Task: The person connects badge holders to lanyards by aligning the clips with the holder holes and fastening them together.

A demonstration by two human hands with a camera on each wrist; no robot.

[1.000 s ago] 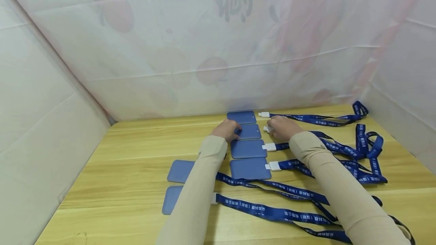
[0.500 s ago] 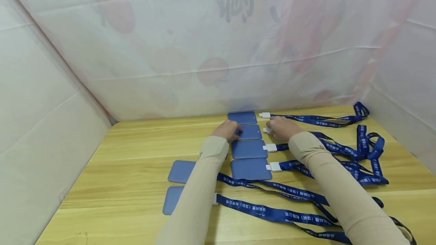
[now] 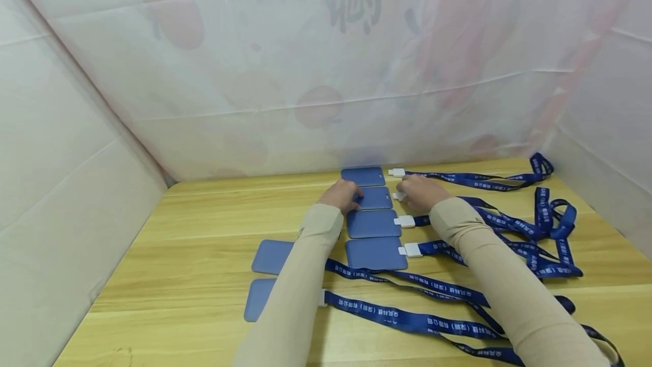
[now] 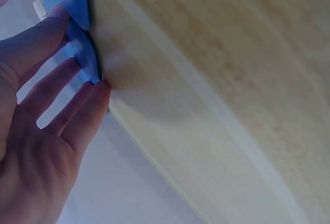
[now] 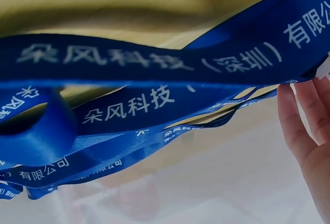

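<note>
My left hand holds the second blue badge holder from the back by its left end. The left wrist view shows the thumb on one side of the holder and the fingertips at its far edge. A white clip sits just off the slotted right end of that holder, pinched by my right hand. The clip's navy lanyard trails off to the right under the wrist. In the right wrist view the printed straps fill much of the picture beside the right fingers.
Behind lies another badge holder with a separate lanyard clip beside it. Nearer, two holders have clips at their right ends. Two more holders lie front left, partly under the left sleeve. White cloth walls border the wooden table.
The right hand and the white clip have shifted very slightly left toward the holder. The left hand stays on the same holder.
</note>
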